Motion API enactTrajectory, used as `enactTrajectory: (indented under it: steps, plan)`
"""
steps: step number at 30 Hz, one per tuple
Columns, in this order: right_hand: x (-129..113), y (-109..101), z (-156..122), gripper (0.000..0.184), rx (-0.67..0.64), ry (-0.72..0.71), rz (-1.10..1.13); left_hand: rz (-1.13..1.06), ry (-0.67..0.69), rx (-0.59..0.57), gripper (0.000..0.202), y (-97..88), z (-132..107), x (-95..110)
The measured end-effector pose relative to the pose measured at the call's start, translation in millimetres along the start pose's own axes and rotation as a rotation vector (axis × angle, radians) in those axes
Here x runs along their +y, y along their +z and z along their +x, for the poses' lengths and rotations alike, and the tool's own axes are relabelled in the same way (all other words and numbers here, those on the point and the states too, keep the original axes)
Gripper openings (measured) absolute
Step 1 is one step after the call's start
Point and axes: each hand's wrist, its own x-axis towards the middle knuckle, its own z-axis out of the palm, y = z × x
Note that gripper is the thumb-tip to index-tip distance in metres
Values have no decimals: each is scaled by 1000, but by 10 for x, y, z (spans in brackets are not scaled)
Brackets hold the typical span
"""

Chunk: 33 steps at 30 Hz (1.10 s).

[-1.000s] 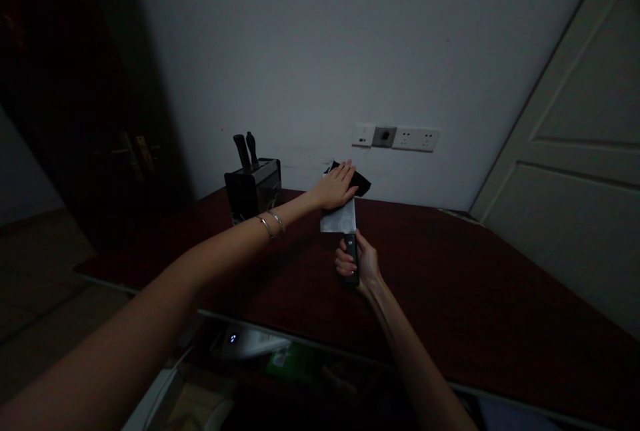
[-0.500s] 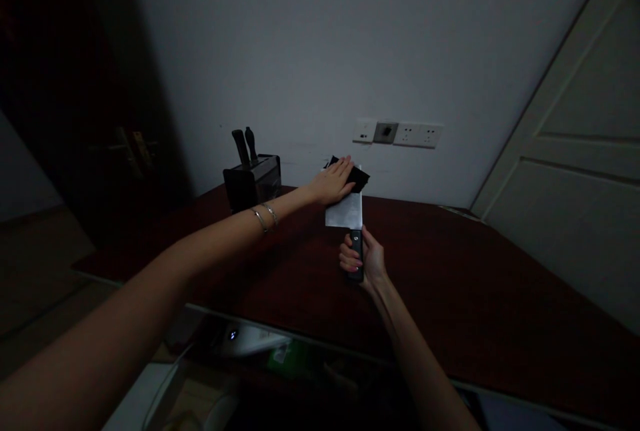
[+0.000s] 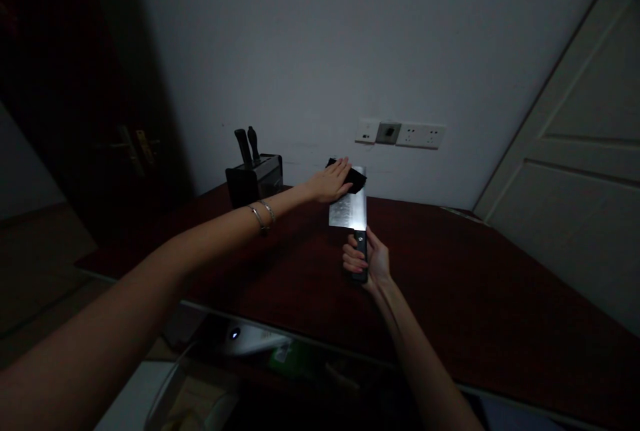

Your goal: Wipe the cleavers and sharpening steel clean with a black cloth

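My right hand (image 3: 373,258) is wrapped round the black handle (image 3: 361,244) of a cleaver, its broad metal blade (image 3: 349,212) pointing up and away from me above the table. Across the upper part of that blade, my left hand (image 3: 330,183) holds a black cloth (image 3: 356,181) pressed on the metal, fingers straight and close together. Part of the cloth is hidden under the palm. A bright glint shows on the blade near the handle. Two bracelets (image 3: 263,214) circle my left wrist.
A dark knife block (image 3: 255,181) with two black handles sticking out stands at the table's back left. Sockets (image 3: 420,136) are on the wall behind the dark red table (image 3: 450,271). Below its front edge lie a white device (image 3: 255,339) and a green package (image 3: 293,358).
The cloth under my left hand has shifted slightly left on the blade, uncovering more of its upper right corner. The whole view has drifted a little, and the glint has brightened.
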Motion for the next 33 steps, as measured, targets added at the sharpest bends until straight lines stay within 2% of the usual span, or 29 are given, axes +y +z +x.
enactTrajectory:
  steps: [6,8,14,17,19,24,27,33]
  plan:
    - [-16,3,-10,42,-4,-33,1,21,99,-4,62,-94,-195,243]
    - [-11,6,-7,44,-11,-30,0,28,142,-8,62,-112,-266,268]
    - [28,-1,8,45,-36,57,-19,45,127,-21,63,-133,-252,-8]
    - [31,2,7,47,-25,71,-32,48,107,-13,62,-143,-237,-54]
    - [23,8,1,47,-12,62,-40,46,132,-13,62,-152,-276,11]
    - [6,24,-10,44,4,21,-62,22,314,-58,64,-195,-496,255]
    - [11,23,-9,44,-7,31,-69,11,366,-77,64,-225,-553,242]
    - [16,4,-6,43,-39,61,-58,24,219,-45,63,-259,-384,4]
